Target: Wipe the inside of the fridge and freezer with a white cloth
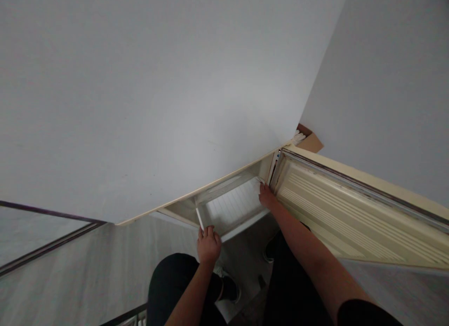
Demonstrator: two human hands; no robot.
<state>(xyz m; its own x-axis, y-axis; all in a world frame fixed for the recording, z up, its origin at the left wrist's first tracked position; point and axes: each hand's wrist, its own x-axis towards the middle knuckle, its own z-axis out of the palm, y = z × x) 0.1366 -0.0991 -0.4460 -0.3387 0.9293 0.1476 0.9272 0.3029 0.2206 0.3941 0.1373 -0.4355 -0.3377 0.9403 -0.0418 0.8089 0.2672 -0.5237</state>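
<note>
I look down into a small cream fridge with its door swung open to the right. A white ribbed shelf or tray sits partly drawn out of the compartment. My left hand is closed round the tray's front left corner. My right hand reaches in and holds the tray's right edge, near the door hinge. My knees in dark trousers are below the hands.
A white wall fills the upper view and meets another wall at the right. A brown cardboard box sits behind the fridge in the corner. Pale wood-look floor spreads left, with a dark-framed glass panel at far left.
</note>
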